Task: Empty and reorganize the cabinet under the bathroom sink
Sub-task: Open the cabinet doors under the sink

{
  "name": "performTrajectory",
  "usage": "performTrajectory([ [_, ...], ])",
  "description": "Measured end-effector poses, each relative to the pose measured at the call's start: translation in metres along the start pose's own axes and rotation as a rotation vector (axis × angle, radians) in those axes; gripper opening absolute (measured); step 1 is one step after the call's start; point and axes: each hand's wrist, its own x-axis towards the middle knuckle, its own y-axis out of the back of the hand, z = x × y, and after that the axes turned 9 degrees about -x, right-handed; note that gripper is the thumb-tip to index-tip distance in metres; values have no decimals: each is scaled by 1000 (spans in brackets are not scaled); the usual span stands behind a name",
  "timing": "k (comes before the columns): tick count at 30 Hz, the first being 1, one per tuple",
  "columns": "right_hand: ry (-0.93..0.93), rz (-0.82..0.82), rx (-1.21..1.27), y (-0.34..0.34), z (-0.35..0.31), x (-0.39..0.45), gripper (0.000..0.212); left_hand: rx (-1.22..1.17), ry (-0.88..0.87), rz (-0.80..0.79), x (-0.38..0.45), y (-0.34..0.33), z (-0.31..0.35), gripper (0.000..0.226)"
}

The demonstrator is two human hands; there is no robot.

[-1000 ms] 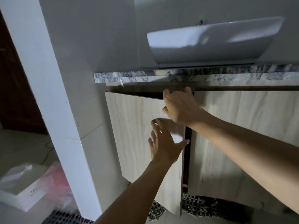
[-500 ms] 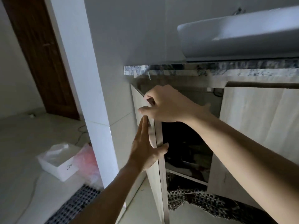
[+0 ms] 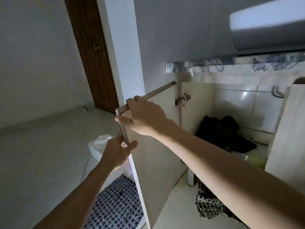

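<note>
The left cabinet door [image 3: 153, 156] under the sink stands swung wide open. My right hand [image 3: 145, 116] grips its top outer corner, fingers curled over the top edge. My left hand [image 3: 118, 151] holds the door's free vertical edge lower down, thumb on the inner face and fingers behind it. Inside the cabinet [image 3: 194, 103] lies a heap of black cloth [image 3: 222, 133] against the tiled back wall, with a pale green item [image 3: 255, 160] in front of it. The right door [image 3: 287, 133] is partly closed.
A white basin [image 3: 267, 25] sits on the marble countertop [image 3: 231, 65] above. A checked mat [image 3: 115, 205] covers the floor below the door, with a white box [image 3: 97, 146] behind my left hand. A brown wooden door [image 3: 92, 52] stands at the back left. A pipe [image 3: 277, 93] shows inside at the upper right.
The left door has swung from nearly closed to wide open, pulled by both hands. The cabinet's inside with the black cloth has come into sight. The view has turned left.
</note>
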Motion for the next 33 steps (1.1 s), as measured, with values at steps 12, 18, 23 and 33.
performTrajectory([
  [12, -77, -297, 24, 17, 22, -23, 71, -77, 101, 467, 13, -2, 26, 73],
  [18, -308, -311, -179, 67, 101, -72, 65, -7, -412, 440, 12, -74, 79, 78],
  [23, -581, -333, -352, 109, 169, -123, 65, -169, -524, -9, 27, -164, 120, 71],
  [33, -917, -198, -760, 135, 282, -220, 73, -418, -403, -894, 69, -368, 188, 60],
])
